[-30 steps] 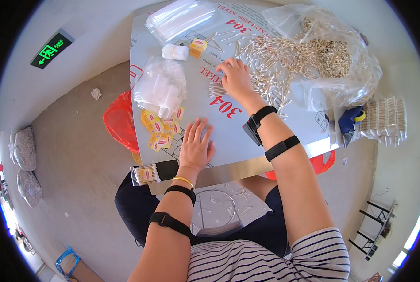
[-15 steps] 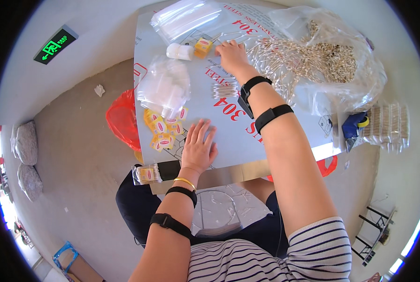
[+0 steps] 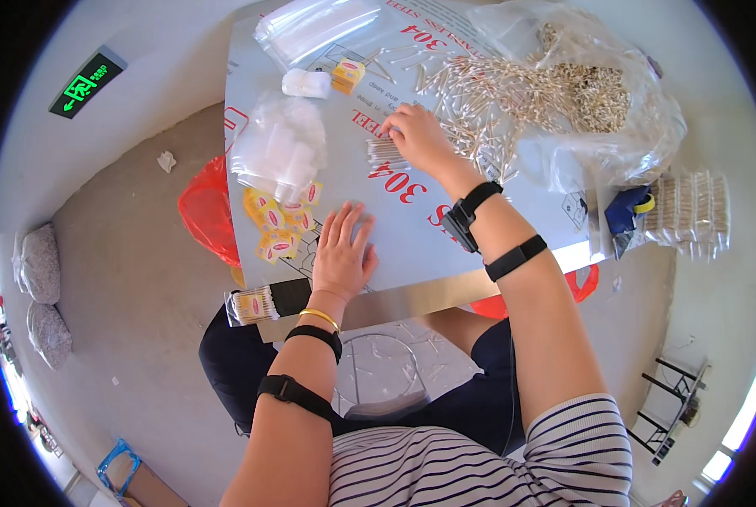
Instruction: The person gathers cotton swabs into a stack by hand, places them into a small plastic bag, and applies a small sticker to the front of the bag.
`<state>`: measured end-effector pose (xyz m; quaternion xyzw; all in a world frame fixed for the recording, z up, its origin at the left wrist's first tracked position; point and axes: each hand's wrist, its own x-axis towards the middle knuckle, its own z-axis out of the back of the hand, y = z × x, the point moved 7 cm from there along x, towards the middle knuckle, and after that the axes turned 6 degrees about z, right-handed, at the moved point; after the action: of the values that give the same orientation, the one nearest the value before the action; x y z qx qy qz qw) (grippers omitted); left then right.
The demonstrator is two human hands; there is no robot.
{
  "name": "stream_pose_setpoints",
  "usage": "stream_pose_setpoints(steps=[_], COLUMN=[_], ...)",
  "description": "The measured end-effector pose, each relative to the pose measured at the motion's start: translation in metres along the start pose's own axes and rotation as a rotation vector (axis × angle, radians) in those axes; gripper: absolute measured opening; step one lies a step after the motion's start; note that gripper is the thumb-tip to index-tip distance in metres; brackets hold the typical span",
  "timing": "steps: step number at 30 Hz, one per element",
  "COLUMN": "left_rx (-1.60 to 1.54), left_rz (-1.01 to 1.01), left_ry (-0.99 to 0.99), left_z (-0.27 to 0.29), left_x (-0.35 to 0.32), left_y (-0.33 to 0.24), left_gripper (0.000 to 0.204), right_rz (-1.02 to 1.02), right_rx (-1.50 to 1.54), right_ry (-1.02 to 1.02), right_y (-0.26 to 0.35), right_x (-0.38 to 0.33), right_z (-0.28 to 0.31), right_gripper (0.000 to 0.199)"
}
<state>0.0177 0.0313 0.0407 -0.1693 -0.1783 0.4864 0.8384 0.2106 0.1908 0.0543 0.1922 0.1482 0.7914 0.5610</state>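
Observation:
My left hand (image 3: 342, 252) lies flat on the table's near side, fingers stretched out, holding nothing. My right hand (image 3: 420, 138) is over the middle of the table with its fingers bent together. Its fingertips are at the upper end of a small row of cotton swabs (image 3: 384, 154); whatever is between them is too small to make out. Beyond and to the right spreads a loose heap of cotton swabs (image 3: 488, 89), running into a clear plastic bag (image 3: 661, 139). Yellow printed cards (image 3: 275, 221) lie scattered left of my left hand.
Clear plastic sleeves (image 3: 278, 139) are piled at left, with more flat sleeves (image 3: 314, 29) behind. A white roll (image 3: 306, 84) and a yellow stack of cards (image 3: 348, 76) stand nearby. A packed swab bag (image 3: 253, 306) sits at the front-left edge; bundled packs (image 3: 690, 211) are at right.
My right hand has come nearer from beside the yellow stack to the small swab row. My left hand stays flat on the table. The whole view has shifted slightly.

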Motion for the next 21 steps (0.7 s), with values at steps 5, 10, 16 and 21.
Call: stream_pose_setpoints(steps=[5, 10, 16, 21], left_rx=[0.006, 0.000, -0.011, -0.030], left_rz=[0.005, -0.015, -0.005, -0.016], left_ry=[-0.003, -0.009, -0.005, -0.026], left_z=[0.000, 0.001, -0.001, -0.003], left_x=[-0.001, -0.001, -0.002, -0.002], left_y=[0.001, -0.002, 0.001, 0.000], left_gripper=[0.051, 0.053, 0.056, 0.054], right_rz=[0.066, 0.052, 0.037, 0.043], right_rx=[-0.047, -0.307, -0.353, -0.314], right_ry=[-0.142, -0.048, -0.029, 0.018], right_y=[0.032, 0.039, 0.048, 0.066], right_x=[-0.040, -0.058, -0.073, -0.119], right_z=[-0.016, -0.040, -0.043, -0.045], right_gripper=[0.050, 0.091, 0.093, 0.092])
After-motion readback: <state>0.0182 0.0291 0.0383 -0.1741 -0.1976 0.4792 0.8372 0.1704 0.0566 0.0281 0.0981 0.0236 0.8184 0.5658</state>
